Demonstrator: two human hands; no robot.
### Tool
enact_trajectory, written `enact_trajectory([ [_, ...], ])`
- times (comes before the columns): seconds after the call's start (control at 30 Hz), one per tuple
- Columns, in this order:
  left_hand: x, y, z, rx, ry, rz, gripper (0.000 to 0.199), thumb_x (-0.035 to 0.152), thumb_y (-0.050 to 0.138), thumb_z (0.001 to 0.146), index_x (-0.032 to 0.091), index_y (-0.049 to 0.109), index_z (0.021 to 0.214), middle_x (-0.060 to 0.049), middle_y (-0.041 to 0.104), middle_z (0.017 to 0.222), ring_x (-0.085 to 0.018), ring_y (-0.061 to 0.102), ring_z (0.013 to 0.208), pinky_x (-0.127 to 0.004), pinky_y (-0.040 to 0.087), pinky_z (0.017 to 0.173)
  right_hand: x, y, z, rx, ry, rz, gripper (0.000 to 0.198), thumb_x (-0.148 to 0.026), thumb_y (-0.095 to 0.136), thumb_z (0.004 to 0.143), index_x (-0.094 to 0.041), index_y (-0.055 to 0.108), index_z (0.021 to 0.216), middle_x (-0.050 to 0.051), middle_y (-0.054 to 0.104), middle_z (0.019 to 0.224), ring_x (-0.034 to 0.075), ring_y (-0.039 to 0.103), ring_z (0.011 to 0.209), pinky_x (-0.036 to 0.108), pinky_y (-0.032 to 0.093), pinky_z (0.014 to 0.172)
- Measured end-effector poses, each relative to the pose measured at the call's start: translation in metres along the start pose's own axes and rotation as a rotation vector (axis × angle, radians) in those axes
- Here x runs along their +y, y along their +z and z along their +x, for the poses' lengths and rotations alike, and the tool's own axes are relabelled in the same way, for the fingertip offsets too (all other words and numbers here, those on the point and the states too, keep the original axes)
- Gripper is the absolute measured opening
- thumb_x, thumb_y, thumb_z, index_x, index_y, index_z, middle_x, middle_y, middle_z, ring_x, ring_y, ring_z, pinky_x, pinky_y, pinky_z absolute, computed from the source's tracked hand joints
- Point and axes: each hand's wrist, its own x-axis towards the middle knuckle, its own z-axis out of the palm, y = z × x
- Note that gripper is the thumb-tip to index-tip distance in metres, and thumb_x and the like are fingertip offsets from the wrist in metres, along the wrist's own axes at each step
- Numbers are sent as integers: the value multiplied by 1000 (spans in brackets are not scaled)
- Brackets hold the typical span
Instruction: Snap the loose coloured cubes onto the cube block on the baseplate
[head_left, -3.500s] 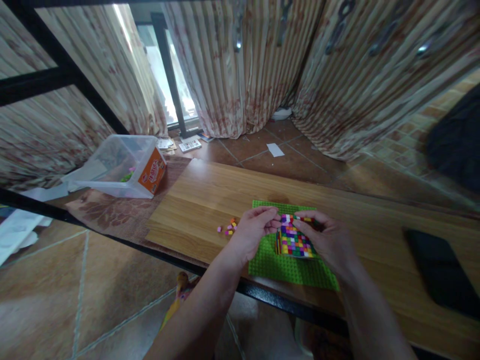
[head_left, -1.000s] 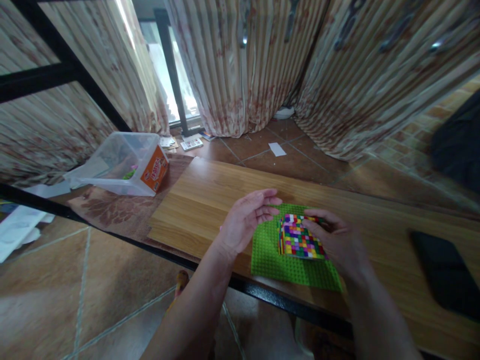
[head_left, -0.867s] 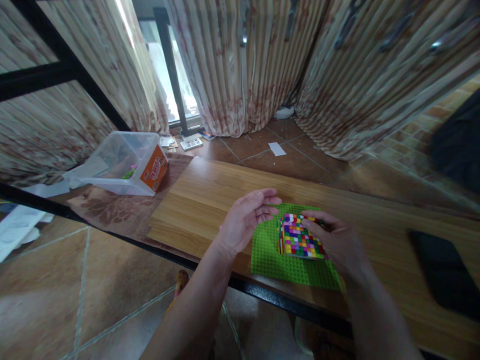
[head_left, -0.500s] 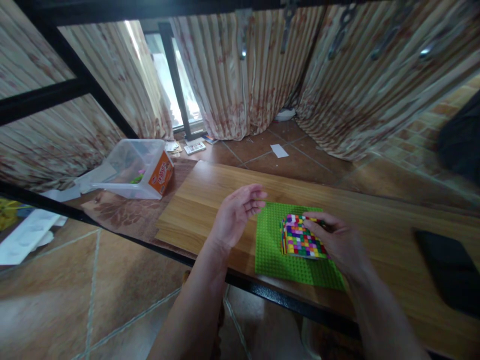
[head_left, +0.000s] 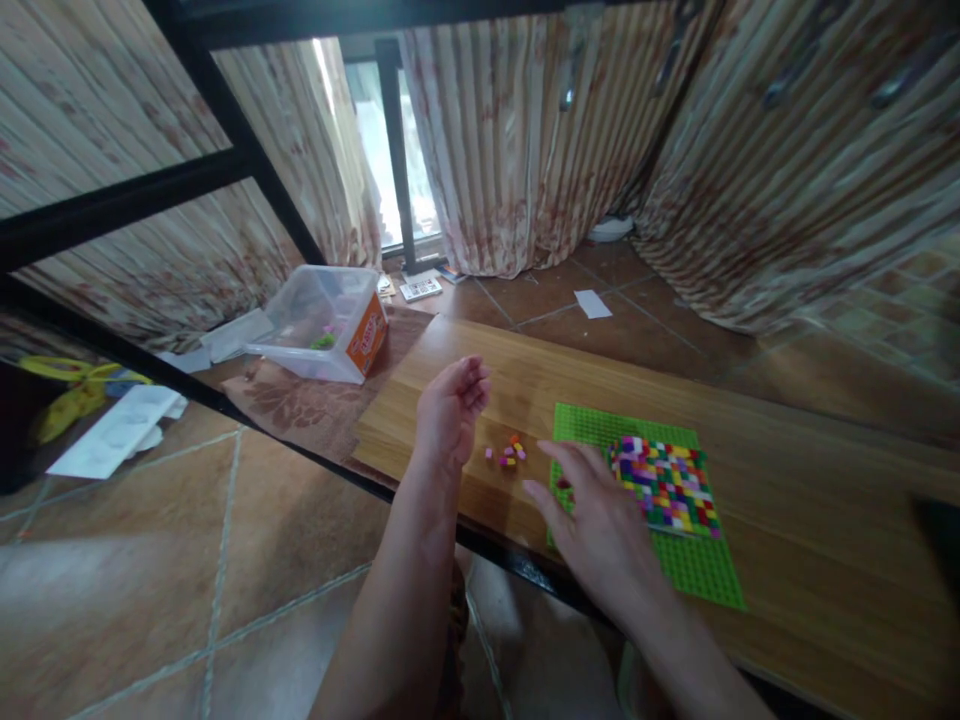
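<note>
My left hand (head_left: 454,410) is over the wooden board with its palm turned inward and its fingers loosely curled; I see nothing in it. Just to its right lie several tiny loose toy bricks (head_left: 510,453), pink, orange and yellow. My right hand (head_left: 596,515) reaches toward them, thumb and forefinger spread apart, over the left part of a green baseplate (head_left: 709,578). Beneath its fingers a small dark red bit shows, too unclear to name. On the baseplate sits a multicoloured brick-built block (head_left: 667,485), its left edge partly behind my right hand.
The wooden board (head_left: 810,530) runs to the right, where a dark flat object (head_left: 937,535) lies. A clear plastic box (head_left: 311,355) with an orange label and some green and pink pieces stands at the left on a brown cloth (head_left: 292,415). A black metal frame (head_left: 247,165) crosses the upper left.
My right hand has let go of the brick-built block and moved left toward the loose bricks. My left hand has shifted left, its fingers more curled, uncovering them. The view has turned left.
</note>
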Motion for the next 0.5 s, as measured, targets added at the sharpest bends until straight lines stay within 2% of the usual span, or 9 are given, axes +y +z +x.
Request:
enact_trajectory([
  [0.1,2,-4,0,-22,-2,-16,10,17,63,88,12,70,83,0,68,68,-5,59,55,-17,44,59,-4,41,9,-60,63,-220,39,-39,63,95,-18,58,127,15,65,120,29,66,103,40,55,81],
  [0.2,5,-8,1,-27,2,-32,9,16,63,88,11,70,85,0,69,69,-5,60,57,-17,45,60,-8,64,26,-121,65,-361,43,-46,64,94,-15,59,123,17,63,117,30,63,103,39,52,79],
  [0.27,7,-11,1,-33,-2,-45,8,16,63,88,12,70,85,0,69,70,-5,60,57,-16,46,61,-10,73,37,-181,23,-435,36,-47,62,95,-15,62,112,17,64,114,30,61,103,38,50,80],
  [0.37,8,-13,2,-53,-13,-56,11,16,62,89,12,70,84,0,69,71,-5,61,58,-16,45,62,-9,80,48,-273,-55,-474,25,-39,50,102,-18,64,101,12,65,105,25,63,97,32,45,72],
  [0.5,7,-14,1,-63,-24,-49,11,16,62,89,12,71,83,-1,69,71,-5,60,58,-17,45,60,-4,86,50,-306,-76,-490,30,-35,41,106,-20,65,96,8,67,100,20,66,86,29,38,61],
])
